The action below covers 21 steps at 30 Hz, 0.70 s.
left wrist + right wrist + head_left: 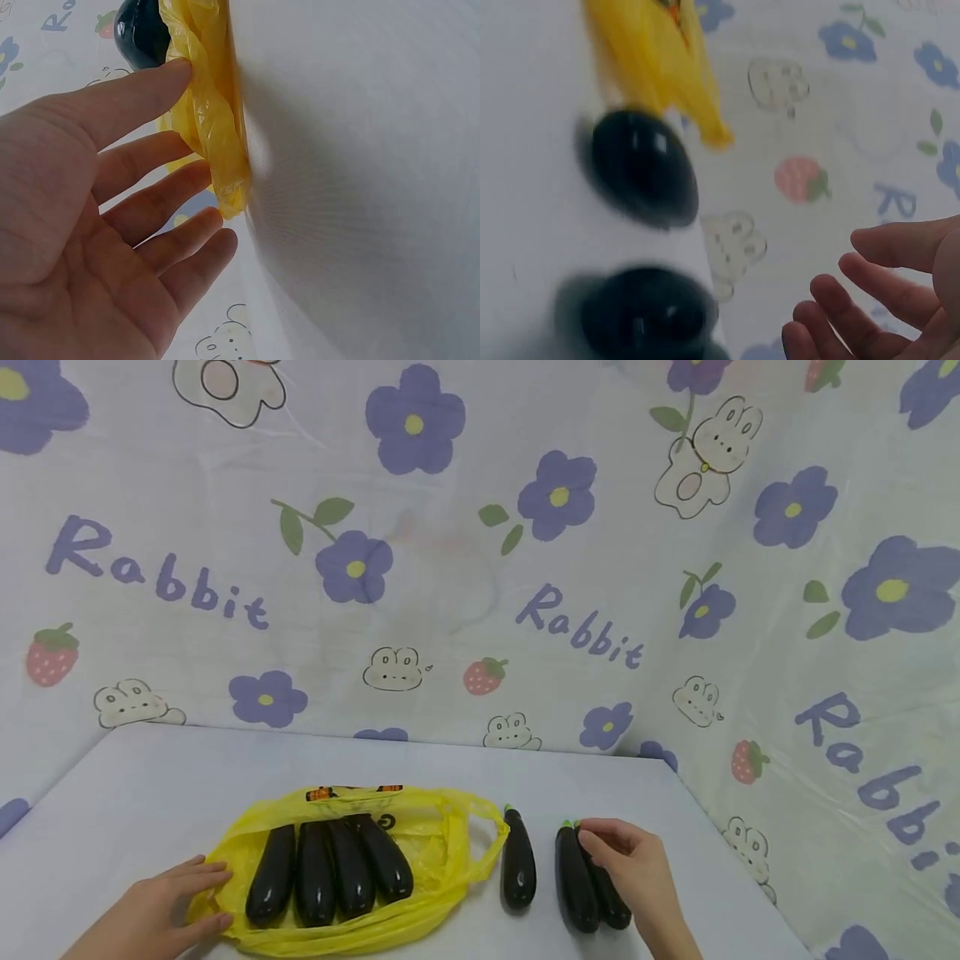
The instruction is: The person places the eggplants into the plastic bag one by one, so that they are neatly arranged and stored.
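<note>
A yellow plastic bag (442, 906) lies with its mouth open, and several dark eggplants (317, 877) rest side by side in it. My left hand (161, 902) is at the bag's left edge, fingers loosely spread; in the left wrist view its thumb and fingertips touch the crumpled plastic (206, 97). A single eggplant (518, 864) lies on the table to the right of the bag. Further right, two eggplants (576, 885) lie against each other. Over their stem ends hovers my right hand (633, 860), with bent, parted fingers holding nothing; it partly hides the rightmost eggplant (613, 897).
The white table (225, 756) ends at a back edge against a hanging cloth (450, 585) printed with flowers, rabbits and strawberries. The cloth continues along the right side. A bag handle loop (491, 852) reaches toward the single eggplant.
</note>
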{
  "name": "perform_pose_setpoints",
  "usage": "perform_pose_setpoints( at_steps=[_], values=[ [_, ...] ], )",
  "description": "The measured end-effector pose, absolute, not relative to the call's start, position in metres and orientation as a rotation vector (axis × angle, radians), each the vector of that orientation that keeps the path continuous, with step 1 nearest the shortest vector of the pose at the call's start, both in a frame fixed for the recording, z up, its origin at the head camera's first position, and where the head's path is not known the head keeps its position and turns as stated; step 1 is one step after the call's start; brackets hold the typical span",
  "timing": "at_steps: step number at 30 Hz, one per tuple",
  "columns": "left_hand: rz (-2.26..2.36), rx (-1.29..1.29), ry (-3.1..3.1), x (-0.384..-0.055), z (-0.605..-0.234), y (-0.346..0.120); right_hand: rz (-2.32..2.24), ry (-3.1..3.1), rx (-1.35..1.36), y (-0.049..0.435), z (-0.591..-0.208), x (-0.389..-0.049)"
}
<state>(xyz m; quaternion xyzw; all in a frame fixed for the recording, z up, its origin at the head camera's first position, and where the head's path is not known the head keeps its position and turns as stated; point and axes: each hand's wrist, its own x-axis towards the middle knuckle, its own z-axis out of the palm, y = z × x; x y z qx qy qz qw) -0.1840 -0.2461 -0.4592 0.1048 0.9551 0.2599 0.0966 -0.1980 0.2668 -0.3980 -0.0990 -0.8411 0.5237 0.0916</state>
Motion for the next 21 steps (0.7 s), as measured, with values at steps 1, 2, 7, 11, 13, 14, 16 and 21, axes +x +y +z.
perform_pose_setpoints(
  at_steps=[1,2,7,11,13,14,16,21],
  values=[
    [0.774,0.316,2.834,-0.184,-0.459,-0.246,1.519,-2.512,-0.305,0.276,-0.400,-0.199],
    [0.779,0.319,2.837,-0.184,-0.459,-0.246,1.481,-2.530,-0.316,0.285,-0.402,-0.200],
    [0.808,0.270,2.813,-0.186,-0.460,-0.246,1.430,-2.581,-0.390,0.317,-0.415,-0.203],
    [0.798,0.301,2.808,-0.185,-0.461,-0.249,1.585,-2.568,-0.505,0.329,-0.430,-0.209],
    [0.800,0.314,2.809,-0.185,-0.461,-0.250,1.666,-2.563,-0.555,0.332,-0.437,-0.212],
    [0.798,0.321,2.812,-0.184,-0.461,-0.250,1.698,-2.559,-0.569,0.334,-0.441,-0.214],
    [0.807,0.312,2.806,-0.184,-0.460,-0.250,1.746,-2.553,-0.577,0.336,-0.446,-0.215],
    [0.824,0.295,2.797,-0.185,-0.459,-0.246,1.790,-2.559,-0.537,0.338,-0.451,-0.216]
  ],
)
